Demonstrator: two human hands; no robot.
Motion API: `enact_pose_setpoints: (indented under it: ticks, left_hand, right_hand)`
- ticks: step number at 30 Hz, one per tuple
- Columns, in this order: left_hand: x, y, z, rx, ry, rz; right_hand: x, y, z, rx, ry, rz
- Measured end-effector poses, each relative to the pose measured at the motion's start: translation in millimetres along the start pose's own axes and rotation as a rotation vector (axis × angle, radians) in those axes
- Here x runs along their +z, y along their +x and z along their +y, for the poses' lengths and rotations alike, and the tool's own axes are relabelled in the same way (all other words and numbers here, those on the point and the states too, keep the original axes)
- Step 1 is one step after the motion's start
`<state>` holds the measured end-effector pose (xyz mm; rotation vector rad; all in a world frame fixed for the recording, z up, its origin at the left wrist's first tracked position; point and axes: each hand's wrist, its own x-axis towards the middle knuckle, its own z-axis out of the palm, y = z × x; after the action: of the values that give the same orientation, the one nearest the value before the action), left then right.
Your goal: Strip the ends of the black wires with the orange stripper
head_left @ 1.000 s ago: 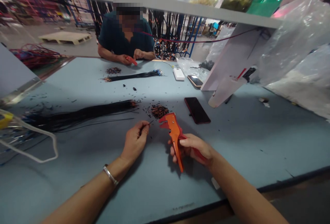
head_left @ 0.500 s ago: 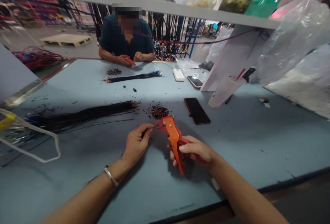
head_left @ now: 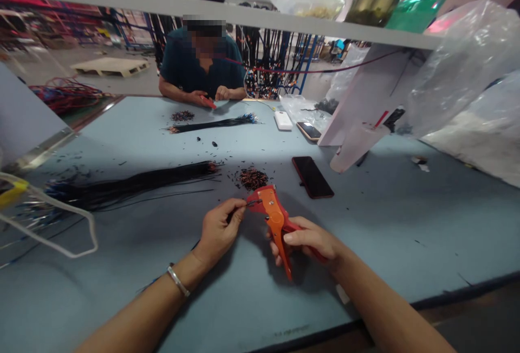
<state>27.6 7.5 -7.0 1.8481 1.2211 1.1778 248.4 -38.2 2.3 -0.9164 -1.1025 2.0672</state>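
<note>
My right hand (head_left: 304,239) is wrapped round the handles of an orange and red wire stripper (head_left: 273,212). Its jaws point left, toward my other hand. My left hand (head_left: 222,228), with a silver bracelet at the wrist, pinches a thin black wire (head_left: 251,202) whose end sits at the stripper's jaws. Part of the wire passes under my left forearm, where bluish ends stick out. Just beyond the tool lies a pile of short stripped bits (head_left: 254,178). To the left a long bundle of black wires (head_left: 142,182) rests on the table.
A dark phone (head_left: 312,177) lies right of the pile, near a translucent cup (head_left: 357,147). Across the table (head_left: 406,217) a person (head_left: 203,71) holds a red tool beside another wire bundle (head_left: 215,123). A white looped frame (head_left: 87,228) stands at left; a shelf (head_left: 284,17) crosses above.
The whole view has shifted slightly. My left hand and the wire are a little closer to the stripper, with the wire further into its jaws. Both grips stay the same.
</note>
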Motion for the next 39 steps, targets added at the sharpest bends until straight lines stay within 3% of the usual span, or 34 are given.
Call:
enact_pose_setpoints:
  ticks: [14, 28, 39]
  left_hand:
    - [-1.6, -0.6, 0.0, 0.146, 0.047, 0.002]
    - [-1.4, -2.1, -1.0, 0.127, 0.017, -0.005]
    - [-0.7, -1.0, -1.8, 0.081, -0.055, -0.012]
  right_hand:
    - [6.4, 0.4, -3.8, -0.007, -0.062, -0.008]
    - [7.7, 2.3, -1.4, -0.093, -0.143, 0.03]
    - [5.0, 0.2, 2.9, -0.067, -0.135, 0.065]
